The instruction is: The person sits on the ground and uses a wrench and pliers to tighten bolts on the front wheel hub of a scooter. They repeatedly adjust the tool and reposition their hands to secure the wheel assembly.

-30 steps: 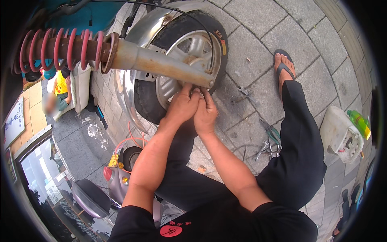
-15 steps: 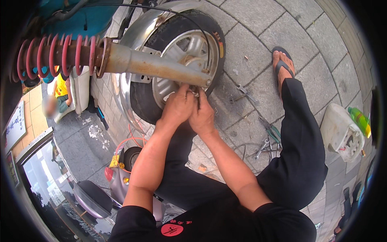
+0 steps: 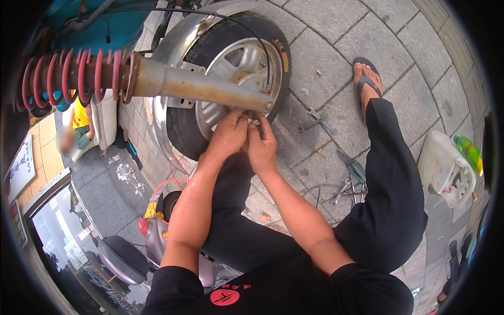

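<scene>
A small wheel with a silver rim lies under a rusty shock absorber, which has a red coil spring. Both hands work just below the shock absorber's lower end, by the wheel hub. My left hand is closed, its fingertips tucked beneath the metal leg. Beside it, my right hand has thumb and fingers bent together at the same spot. Whatever small part lies between the fingertips is too hidden to name. A black cable arcs over the wheel to the hub.
Open-end wrenches, green-handled pliers and more wrenches lie on the paving right of my hands. A whitish plastic jug and a green bottle stand farther right. A chrome fender curves around the wheel. Someone sits at the left.
My right hand has drawn slightly apart from the left, its fingers lifting a little at the shock absorber's end. The left hand stays near the same place.
</scene>
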The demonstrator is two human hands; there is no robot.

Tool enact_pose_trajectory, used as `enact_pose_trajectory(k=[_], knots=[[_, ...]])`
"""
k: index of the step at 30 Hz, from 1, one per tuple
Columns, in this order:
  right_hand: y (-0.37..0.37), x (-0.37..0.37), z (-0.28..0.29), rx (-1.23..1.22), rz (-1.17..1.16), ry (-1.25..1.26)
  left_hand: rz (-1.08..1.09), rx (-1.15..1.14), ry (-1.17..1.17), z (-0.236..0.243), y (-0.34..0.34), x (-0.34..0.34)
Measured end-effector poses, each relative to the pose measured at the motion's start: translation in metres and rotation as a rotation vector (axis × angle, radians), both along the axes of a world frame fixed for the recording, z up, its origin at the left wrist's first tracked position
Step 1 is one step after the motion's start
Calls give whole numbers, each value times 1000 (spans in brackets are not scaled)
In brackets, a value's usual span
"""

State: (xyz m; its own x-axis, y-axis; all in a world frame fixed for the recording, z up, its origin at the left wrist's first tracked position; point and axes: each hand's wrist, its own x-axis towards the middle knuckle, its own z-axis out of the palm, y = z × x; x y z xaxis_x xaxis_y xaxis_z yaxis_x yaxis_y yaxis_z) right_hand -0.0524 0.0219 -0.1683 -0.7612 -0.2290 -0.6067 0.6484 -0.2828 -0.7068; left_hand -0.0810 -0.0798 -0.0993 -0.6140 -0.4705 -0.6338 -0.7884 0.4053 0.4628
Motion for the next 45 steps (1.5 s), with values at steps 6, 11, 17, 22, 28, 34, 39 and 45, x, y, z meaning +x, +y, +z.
enact_pose_trajectory(k=[6,11,17,22,28,34,39,45], knots=[[0,2,-9,215,24,336,-66,-39,3,-4,-2,6],[6,-4,-4,131,92,155,-118,-81,-48,1,1,-2],[8,-2,-4,193,148,251,-177,-90,-102,4,-2,-6],[10,-1,-18,167,125,280,-306,-209,-153,8,2,-8],[10,-3,0,191,169,218,-110,17,-191,19,2,-18],[19,0,-8,200,294,351,-97,66,-227,24,2,-21],[11,1,5,-228,135,-39,-45,115,-217,25,5,-27],[22,-9,5,148,304,331,-140,-66,-98,25,7,-20]])
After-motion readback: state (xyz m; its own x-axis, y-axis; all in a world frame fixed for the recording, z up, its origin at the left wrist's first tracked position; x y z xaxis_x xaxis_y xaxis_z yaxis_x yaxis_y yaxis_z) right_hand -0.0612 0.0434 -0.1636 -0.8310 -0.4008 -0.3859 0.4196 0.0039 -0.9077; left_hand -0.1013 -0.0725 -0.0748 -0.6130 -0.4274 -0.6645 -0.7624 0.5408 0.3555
